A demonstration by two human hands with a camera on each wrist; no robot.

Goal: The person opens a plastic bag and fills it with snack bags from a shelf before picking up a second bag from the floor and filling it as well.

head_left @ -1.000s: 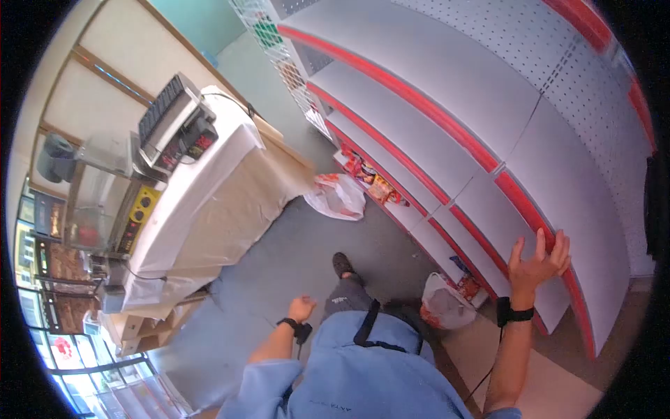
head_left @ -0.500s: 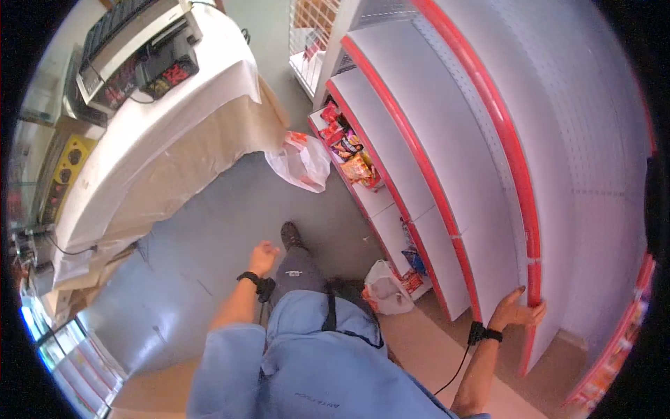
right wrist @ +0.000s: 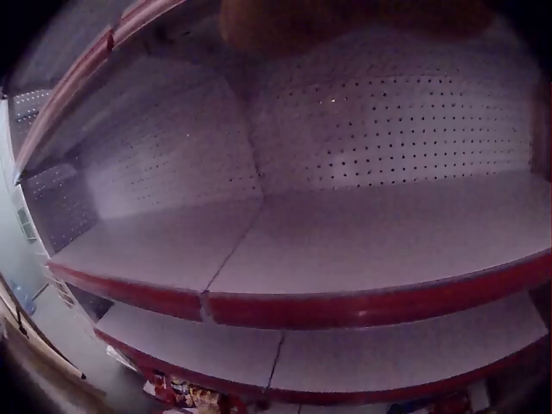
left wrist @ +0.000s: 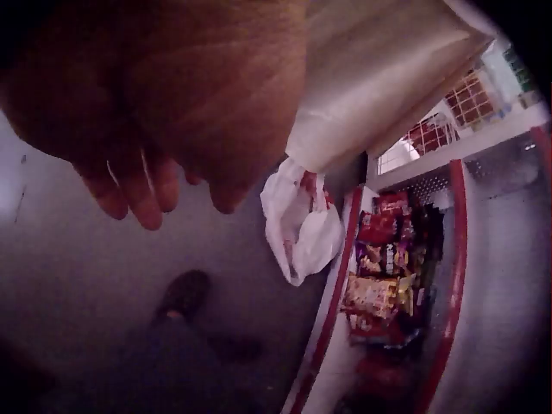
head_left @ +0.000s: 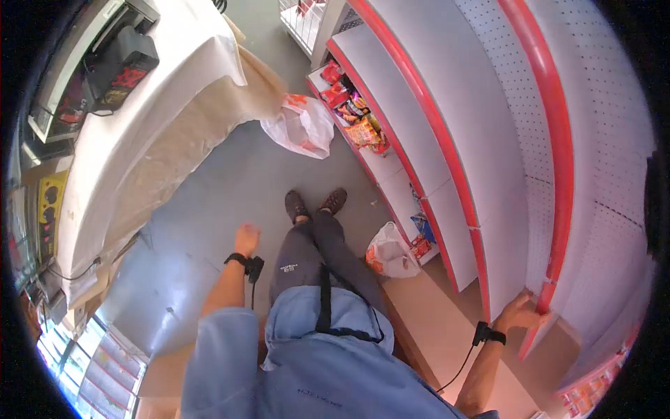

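My right hand [head_left: 516,315] is at the near end of a grey shelf, its fingers overlapping the red edge strip [head_left: 557,209]. In the right wrist view, only dark, blurred fingers [right wrist: 345,24] show at the top, above a shelf board [right wrist: 388,237] with a perforated back panel [right wrist: 388,129]. The left hand [head_left: 247,239] hangs over the floor beside my leg, holding nothing. Its loose fingers [left wrist: 138,194] point down in the left wrist view. Colourful snack packets [head_left: 359,122] lie on the bottom shelf, farther along the rack.
A white plastic bag [head_left: 300,129] lies on the floor near the snacks; another bag [head_left: 392,251] stands by the rack's near end. On the left is a table with a white cloth [head_left: 132,146], carrying a black appliance [head_left: 125,66]. A wire rack [head_left: 305,21] stands behind.
The view has shifted along the rack, and both feet now show together. My right hand has stayed along the shelf edge, with its fingers less spread. The left hand still hangs.
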